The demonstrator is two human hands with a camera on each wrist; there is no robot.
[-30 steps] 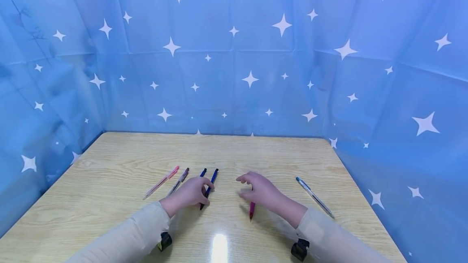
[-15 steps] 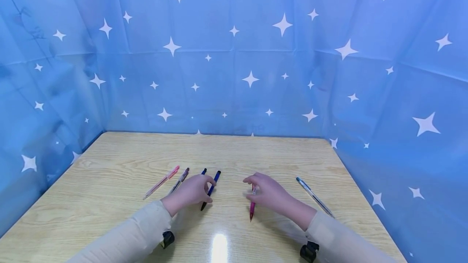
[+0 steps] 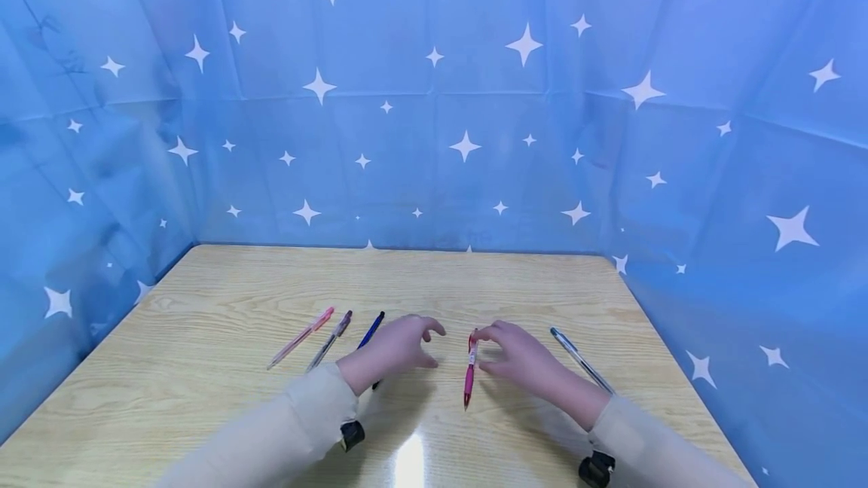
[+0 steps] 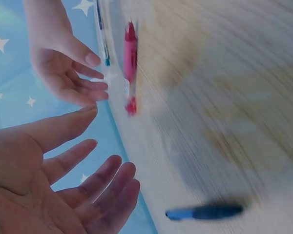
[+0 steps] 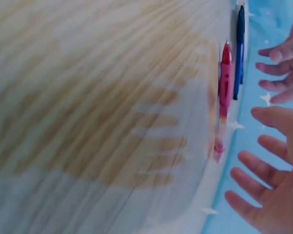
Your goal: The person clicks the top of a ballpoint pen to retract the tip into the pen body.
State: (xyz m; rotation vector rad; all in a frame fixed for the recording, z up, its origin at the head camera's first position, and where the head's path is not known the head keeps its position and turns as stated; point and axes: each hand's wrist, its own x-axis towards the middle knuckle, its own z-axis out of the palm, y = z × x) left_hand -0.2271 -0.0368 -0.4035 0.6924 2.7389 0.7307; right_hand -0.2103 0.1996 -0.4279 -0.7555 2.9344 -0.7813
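My left hand hovers over the table between the blue pens and the pink pen, fingers loosely bent and holding nothing. Under it, one blue pen shows its upper part; only a dark tip of the other emerges below the hand. The pink pen lies on the wood, tip toward me. Close to that pen's right side is my right hand, its fingertips at the clip end. Spread fingers of the left hand show in the left wrist view, and of the right hand in the right wrist view.
Left of the blue pens lie a light pink pen and a purple-capped clear pen. A clear pen with a blue end lies at the right, partly behind my right wrist. A blue star-patterned curtain surrounds the wooden table.
My left hand has moved right, away from the blue pen it was over, toward the pink pen. My right hand has shifted slightly right, uncovering more of the pink pen.
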